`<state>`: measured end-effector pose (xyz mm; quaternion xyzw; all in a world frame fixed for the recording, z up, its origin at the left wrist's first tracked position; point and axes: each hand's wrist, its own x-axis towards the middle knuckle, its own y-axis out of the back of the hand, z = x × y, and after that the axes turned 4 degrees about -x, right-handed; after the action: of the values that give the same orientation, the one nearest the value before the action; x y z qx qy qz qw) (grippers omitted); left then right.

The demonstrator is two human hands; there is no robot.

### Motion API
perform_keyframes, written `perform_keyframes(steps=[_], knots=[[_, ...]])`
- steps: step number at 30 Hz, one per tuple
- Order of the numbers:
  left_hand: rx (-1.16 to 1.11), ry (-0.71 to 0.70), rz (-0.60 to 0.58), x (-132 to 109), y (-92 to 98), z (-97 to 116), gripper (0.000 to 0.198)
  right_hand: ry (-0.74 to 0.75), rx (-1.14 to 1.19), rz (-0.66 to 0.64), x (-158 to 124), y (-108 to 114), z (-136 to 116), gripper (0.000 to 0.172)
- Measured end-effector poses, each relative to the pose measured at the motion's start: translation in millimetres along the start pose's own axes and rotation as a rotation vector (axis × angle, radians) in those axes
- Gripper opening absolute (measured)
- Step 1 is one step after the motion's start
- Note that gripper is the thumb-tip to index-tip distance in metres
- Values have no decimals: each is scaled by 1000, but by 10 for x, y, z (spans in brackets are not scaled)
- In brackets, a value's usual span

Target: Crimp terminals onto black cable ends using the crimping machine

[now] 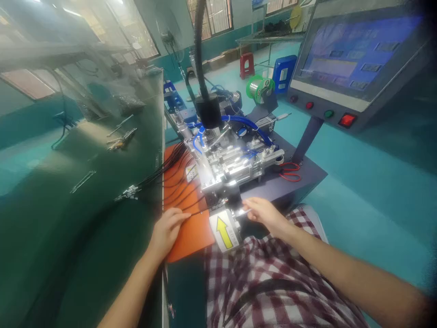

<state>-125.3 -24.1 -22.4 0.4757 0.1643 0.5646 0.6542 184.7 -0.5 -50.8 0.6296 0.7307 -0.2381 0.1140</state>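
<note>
My left hand (170, 230) is at the orange mat (191, 239), its thumb and fingers pinched on a thin black cable (197, 213). That cable runs right toward the front of a metal soldering-type machine (235, 164). Close to the machine's front, my right hand (262, 213) is closed, fingertips at a small shiny piece (243, 212); I cannot make out what it is. Between my hands, a white plate with a yellow arrow (224, 231) tilts at the mat's edge. Several more black cables (177, 157) lie across the mat.
A dark green table (102, 228) on the left holds a bundle of cable ends (129, 192). At the upper right stands a control screen (355, 54) with buttons. Red-handled scissors (290, 173) lie beside the machine. Behind it are a green wire spool (260, 89) and stools.
</note>
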Motion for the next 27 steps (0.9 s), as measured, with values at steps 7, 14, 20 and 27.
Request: perform_keyframes(steps=[7,14,20,27], knots=[[-27,-2,28,-26,-44,-59,24,-141,-86,107,-384,576,572,26],[-47,31,28,47,-32,-51,23,-196,-133,102,-399,600,736,22],[-17,113,103,248,-102,-185,24,-228,-153,61,-414,519,801,27],[-9,112,134,264,-126,-185,25,-249,-222,16,-488,498,897,31]])
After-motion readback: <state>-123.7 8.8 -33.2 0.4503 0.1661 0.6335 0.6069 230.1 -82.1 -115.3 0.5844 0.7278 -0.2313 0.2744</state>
